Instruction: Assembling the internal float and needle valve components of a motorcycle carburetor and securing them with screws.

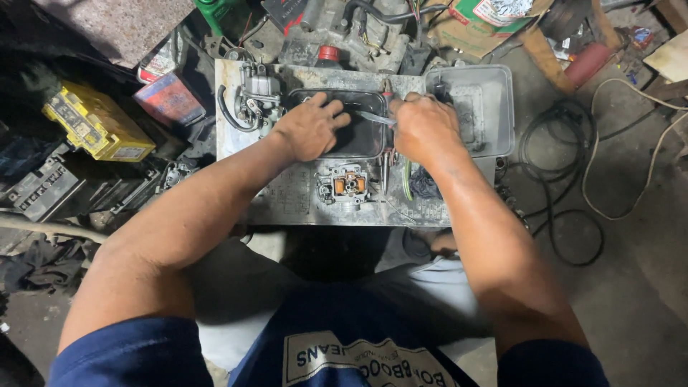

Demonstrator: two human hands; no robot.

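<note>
A dark tray (358, 140) is set on a worn board (287, 201). It is pressed by the left hand (309, 127), fingers spread flat. A thin tool (374, 118) is gripped in the closed right hand (424, 127) over the tray's right edge. A carburetor body (346, 185) lies just below.

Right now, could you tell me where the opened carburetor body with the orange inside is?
The carburetor body lies on the work board, below the dark tray, between both forearms.
</note>
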